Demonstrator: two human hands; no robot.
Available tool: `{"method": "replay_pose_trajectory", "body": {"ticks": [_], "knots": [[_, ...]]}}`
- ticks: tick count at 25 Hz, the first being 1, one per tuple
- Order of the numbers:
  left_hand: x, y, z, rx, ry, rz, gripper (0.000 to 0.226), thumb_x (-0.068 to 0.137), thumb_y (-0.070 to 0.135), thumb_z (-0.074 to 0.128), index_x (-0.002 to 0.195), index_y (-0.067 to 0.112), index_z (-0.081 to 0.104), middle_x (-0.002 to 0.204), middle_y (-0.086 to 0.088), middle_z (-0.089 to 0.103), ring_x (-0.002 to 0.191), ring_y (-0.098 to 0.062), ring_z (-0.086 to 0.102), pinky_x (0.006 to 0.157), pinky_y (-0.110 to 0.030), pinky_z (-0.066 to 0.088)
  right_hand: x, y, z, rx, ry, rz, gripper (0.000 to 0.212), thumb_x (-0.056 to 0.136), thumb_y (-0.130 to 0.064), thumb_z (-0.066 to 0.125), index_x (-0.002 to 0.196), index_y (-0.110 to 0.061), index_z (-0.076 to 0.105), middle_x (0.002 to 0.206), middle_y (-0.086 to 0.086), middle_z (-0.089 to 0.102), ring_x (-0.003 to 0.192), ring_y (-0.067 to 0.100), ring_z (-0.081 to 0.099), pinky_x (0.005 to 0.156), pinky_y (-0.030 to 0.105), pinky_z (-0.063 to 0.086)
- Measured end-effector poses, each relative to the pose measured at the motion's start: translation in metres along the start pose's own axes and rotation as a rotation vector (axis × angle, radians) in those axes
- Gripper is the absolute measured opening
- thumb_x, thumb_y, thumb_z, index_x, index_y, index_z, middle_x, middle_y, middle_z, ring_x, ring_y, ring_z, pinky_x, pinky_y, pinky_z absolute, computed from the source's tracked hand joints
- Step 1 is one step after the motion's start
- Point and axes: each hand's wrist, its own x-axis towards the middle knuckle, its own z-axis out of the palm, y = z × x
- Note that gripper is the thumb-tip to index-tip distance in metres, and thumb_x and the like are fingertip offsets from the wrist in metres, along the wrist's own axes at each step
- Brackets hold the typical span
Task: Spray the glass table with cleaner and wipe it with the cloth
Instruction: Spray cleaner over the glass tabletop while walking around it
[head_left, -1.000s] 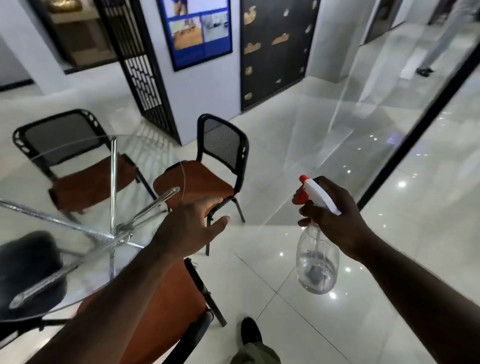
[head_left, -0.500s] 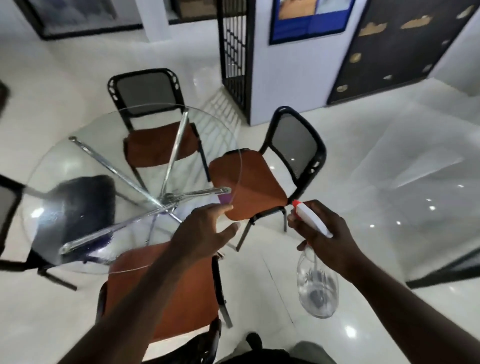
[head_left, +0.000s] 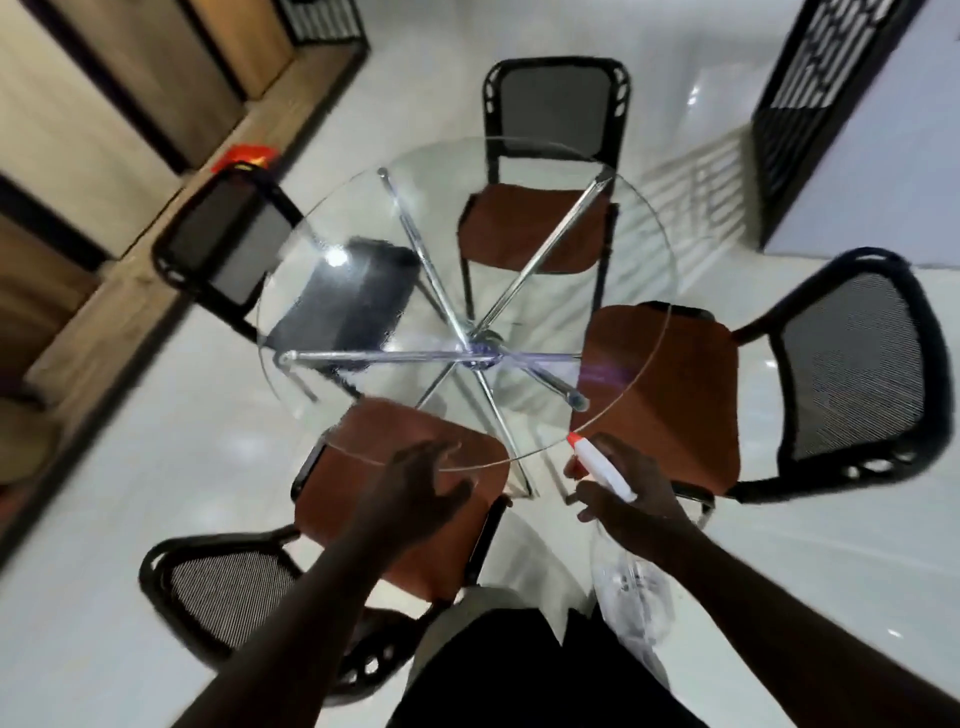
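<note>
From the head camera, much of what you hold is hard to read. Your right hand (head_left: 631, 501) is wrapped around the neck of the spray bottle (head_left: 605, 467), fingers closed on it; only the white head and its orange nozzle tip show clearly, while the clear body below your wrist is blurred and partly hidden behind your forearm. No cloth can be made out anywhere in this view. Motion blur softens the room's edges, and your forearms are cut off at the bottom of the frame.

The glass table (head_left: 644, 249) lies straight ahead and below you, round and transparent, with chrome legs (head_left: 415, 356) crossing under its centre. The nozzle sits just at the table's near rim, pointing up and to the left over the glass. Your left hand (head_left: 421, 491) is open, fingers spread and holding nothing, hovering at the near rim above the orange seat of the nearest chair (head_left: 395, 499). Three more chairs ring the table: one at the far side (head_left: 540, 228), one on the right (head_left: 831, 364), one on the left with a dark seat (head_left: 234, 249).

Compared with half a second ago, the table has come from the left of the view to dead centre, you now look down on it more steeply, and both hands have come right up to its edge.
</note>
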Motion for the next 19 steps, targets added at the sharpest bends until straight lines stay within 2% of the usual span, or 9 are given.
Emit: {"method": "replay_pose_trajectory", "body": {"ticks": [2, 4, 7, 11, 13, 15, 19], "knots": [[-0.003, -0.005, 0.022, 0.008, -0.02, -0.079, 0.063, 0.09, 0.037, 0.076, 0.145, 0.015, 0.056, 0.147, -0.005, 0.058, 0.137, -0.024, 0.052, 0.112, -0.028, 0.036, 0.022, 0.014, -0.003, -0.094, -0.074, 0.014, 0.022, 0.073, -0.022, 0.067, 0.095, -0.019, 0.069, 0.085, 0.007, 0.07, 0.068, 0.036, 0.071, 0.06, 0.055, 0.065], [-0.004, -0.012, 0.043, 0.008, -0.068, -0.132, 0.068, 0.091, 0.042, 0.072, 0.15, 0.017, 0.05, 0.155, -0.001, 0.05, 0.142, -0.022, 0.047, 0.115, -0.029, 0.034, 0.045, 0.027, -0.003, -0.216, -0.15, 0.025, 0.017, 0.075, -0.024, 0.067, 0.09, -0.018, 0.067, 0.079, 0.003, 0.07, 0.066, 0.03, 0.07, 0.061, 0.058, 0.062], [0.006, -0.024, 0.067, -0.013, -0.11, -0.21, 0.077, 0.089, 0.054, 0.063, 0.154, 0.019, 0.042, 0.162, -0.001, 0.04, 0.148, -0.019, 0.037, 0.12, -0.032, 0.032, 0.072, 0.033, 0.003, -0.351, -0.268, 0.079, 0.015, 0.075, -0.022, 0.067, 0.091, -0.024, 0.068, 0.08, -0.004, 0.074, 0.07, 0.022, 0.073, 0.068, 0.053, 0.063], [0.022, -0.039, 0.082, -0.044, -0.113, -0.254, 0.082, 0.094, 0.046, 0.066, 0.16, 0.014, 0.031, 0.17, -0.005, 0.023, 0.154, -0.022, 0.025, 0.121, -0.03, 0.025, 0.101, 0.033, 0.013, -0.509, -0.33, 0.069, 0.007, 0.079, -0.023, 0.067, 0.084, -0.026, 0.064, 0.078, -0.005, 0.073, 0.068, 0.019, 0.073, 0.073, 0.047, 0.061], [0.035, -0.052, 0.09, -0.057, -0.108, -0.249, 0.087, 0.094, 0.044, 0.066, 0.161, 0.009, 0.024, 0.171, -0.009, 0.014, 0.158, -0.023, 0.015, 0.123, -0.029, 0.017, 0.116, 0.028, 0.02, -0.546, -0.363, 0.022, 0.005, 0.075, -0.028, 0.062, 0.08, -0.026, 0.061, 0.076, -0.002, 0.071, 0.069, 0.022, 0.071, 0.07, 0.048, 0.059], [0.043, -0.066, 0.098, -0.058, -0.131, -0.258, 0.093, 0.094, 0.045, 0.066, 0.162, 0.006, 0.016, 0.172, -0.012, 0.004, 0.159, -0.026, 0.006, 0.126, -0.034, 0.013, 0.13, 0.025, 0.031, -0.568, -0.372, 0.016, 0.005, 0.075, -0.03, 0.06, 0.077, -0.025, 0.059, 0.072, 0.001, 0.067, 0.066, 0.027, 0.069, 0.065, 0.051, 0.058], [0.05, -0.088, 0.109, 0.064, -0.2, -0.246, 0.1, 0.093, 0.047, 0.062, 0.164, 0.009, 0.003, 0.172, -0.008, -0.01, 0.159, -0.028, -0.003, 0.127, -0.046, 0.013, 0.152, 0.034, 0.053, -0.606, -0.376, 0.056, 0.016, 0.076, -0.031, 0.059, 0.078, -0.016, 0.057, 0.068, 0.009, 0.063, 0.059, 0.032, 0.068, 0.055, 0.052, 0.058]]}}
